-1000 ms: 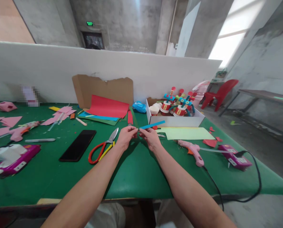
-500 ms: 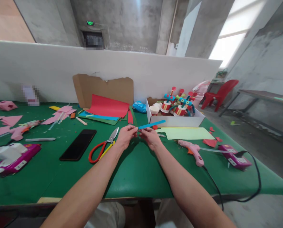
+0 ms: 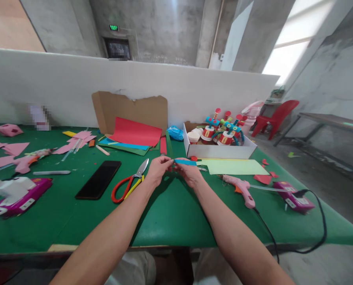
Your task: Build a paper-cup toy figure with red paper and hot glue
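Note:
Both my hands meet above the middle of the green table. My left hand and my right hand each pinch one end area of a narrow blue paper strip, which sticks out level to the right past my right fingers. Red-and-yellow handled scissors lie just left of my left hand. A pink glue gun lies to the right of my right hand.
A black phone lies left of the scissors. Red, blue and green paper sheets lean on cardboard at the back. A white box holds paper-cup figures. A pale yellow sheet, red scraps, a purple device with black cable are on the right.
The blue strip pointed up and right earlier; now it lies nearly level and shows shorter beyond my right fingers. My hands stayed close together in the same place.

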Motion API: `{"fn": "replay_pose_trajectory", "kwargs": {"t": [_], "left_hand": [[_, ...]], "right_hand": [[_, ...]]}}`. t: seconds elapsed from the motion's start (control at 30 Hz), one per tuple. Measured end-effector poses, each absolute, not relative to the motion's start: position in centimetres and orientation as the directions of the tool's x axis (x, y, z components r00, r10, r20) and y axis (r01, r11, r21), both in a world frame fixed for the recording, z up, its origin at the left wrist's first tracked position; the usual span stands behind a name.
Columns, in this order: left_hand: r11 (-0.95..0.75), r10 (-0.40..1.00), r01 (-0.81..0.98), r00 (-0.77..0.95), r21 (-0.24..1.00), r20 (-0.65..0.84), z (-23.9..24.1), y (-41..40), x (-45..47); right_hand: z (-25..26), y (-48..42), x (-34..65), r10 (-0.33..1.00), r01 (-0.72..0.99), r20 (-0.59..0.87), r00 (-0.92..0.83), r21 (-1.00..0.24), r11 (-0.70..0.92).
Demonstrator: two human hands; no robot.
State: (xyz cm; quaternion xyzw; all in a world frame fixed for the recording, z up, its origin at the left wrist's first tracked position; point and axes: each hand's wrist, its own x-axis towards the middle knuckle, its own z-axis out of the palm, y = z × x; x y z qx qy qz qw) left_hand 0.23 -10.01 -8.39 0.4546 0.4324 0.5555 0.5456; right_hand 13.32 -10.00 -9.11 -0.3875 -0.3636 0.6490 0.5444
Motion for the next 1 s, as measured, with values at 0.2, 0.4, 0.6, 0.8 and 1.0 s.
{"fn": "replay_pose_trajectory", "kwargs": {"t": [0.2, 0.4, 0.6, 0.8, 1.0], "left_hand": [[-0.034, 0.999, -0.198, -0.02, 0.98, 0.03, -8.36, -10.14, 0.41], [-0.009, 1.0, -0.221, 0.0, 0.975, 0.009, -8.72, -9.98, 0.26], [-0.01, 1.0, -0.244, 0.025, 0.97, 0.016, -9.17, -9.68, 0.2], [-0.013, 0.999, -0.238, 0.031, 0.971, 0.021, -9.13, -9.71, 0.23], [-0.047, 0.988, -0.213, 0.132, 0.976, 0.076, -9.01, -10.31, 0.6]], "right_hand": [[-9.1, -10.08, 13.33, 0.988, -0.375, -0.1, -0.115, -0.917, -0.137], [-9.17, -9.97, 13.34, 0.992, -0.369, -0.101, -0.077, -0.921, -0.122], [-9.27, -9.74, 13.18, 0.995, -0.377, -0.096, -0.011, -0.921, -0.093], [-9.26, -10.01, 12.69, 0.996, -0.312, -0.021, 0.091, -0.95, 0.008], [-9.32, -9.84, 12.48, 0.981, -0.399, -0.052, 0.185, -0.917, 0.027]]}}
